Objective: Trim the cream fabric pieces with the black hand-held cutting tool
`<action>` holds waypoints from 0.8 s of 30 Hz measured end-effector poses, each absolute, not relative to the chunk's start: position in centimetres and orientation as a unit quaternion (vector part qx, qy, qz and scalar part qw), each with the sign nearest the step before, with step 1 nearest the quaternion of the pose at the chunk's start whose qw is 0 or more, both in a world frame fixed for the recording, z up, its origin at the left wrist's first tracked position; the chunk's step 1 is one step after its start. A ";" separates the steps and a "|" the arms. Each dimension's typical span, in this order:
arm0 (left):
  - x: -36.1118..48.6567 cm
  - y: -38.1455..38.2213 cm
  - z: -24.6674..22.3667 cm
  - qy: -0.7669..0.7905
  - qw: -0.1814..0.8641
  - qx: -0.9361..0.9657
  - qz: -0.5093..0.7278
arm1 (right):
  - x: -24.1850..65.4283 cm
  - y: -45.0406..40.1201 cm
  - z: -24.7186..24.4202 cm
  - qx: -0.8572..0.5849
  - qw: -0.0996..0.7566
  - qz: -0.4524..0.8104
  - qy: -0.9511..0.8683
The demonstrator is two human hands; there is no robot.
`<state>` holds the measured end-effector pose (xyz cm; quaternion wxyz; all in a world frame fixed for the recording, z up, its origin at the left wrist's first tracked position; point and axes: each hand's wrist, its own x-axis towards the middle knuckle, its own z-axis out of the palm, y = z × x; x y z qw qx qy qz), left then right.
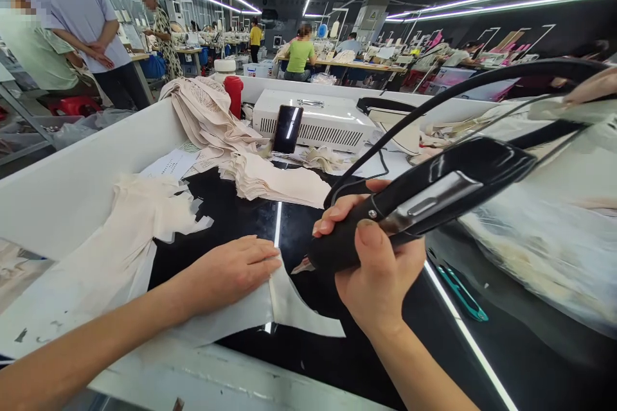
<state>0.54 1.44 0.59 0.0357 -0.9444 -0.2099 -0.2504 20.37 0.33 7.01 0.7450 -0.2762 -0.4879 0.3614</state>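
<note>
My left hand (pixel 231 273) lies flat on a white, sheet-like cut piece (pixel 308 314) with a curved edge, fingers together and pressing it to the glossy black tabletop (pixel 366 359). My right hand (pixel 380 270) is wrapped around a black corded hand tool (pixel 434 186) with a silver lever along its side. Its small pointed tip (pixel 303 266) sits just right of my left fingertips, near the curved edge; whether it touches anything I cannot tell. The thick black cable (pixel 409 117) loops over the tool.
Teal thread snips (pixel 457 286) lie right of my right hand. Stacked beige cut pieces (pixel 279 180), a phone (pixel 288 128), a white vented box (pixel 332 119) and a red container (pixel 234 95) stand behind. Pale pieces (pixel 130 225) lie left; a plastic-wrapped bundle (pixel 544 237) lies right. People work beyond.
</note>
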 end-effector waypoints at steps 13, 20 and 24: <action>1.9 -0.2 1.4 -0.224 -0.038 -0.956 -0.186 | 20.7 -0.3 6.6 -0.273 0.742 0.365 -0.491; 1.2 -0.6 1.1 -0.231 -0.061 -0.950 -0.201 | 19.9 0.0 6.3 -0.251 0.742 0.369 -0.500; 1.2 -0.6 0.7 -0.222 -0.040 -0.952 -0.206 | 19.7 0.0 6.0 -0.239 0.740 0.376 -0.504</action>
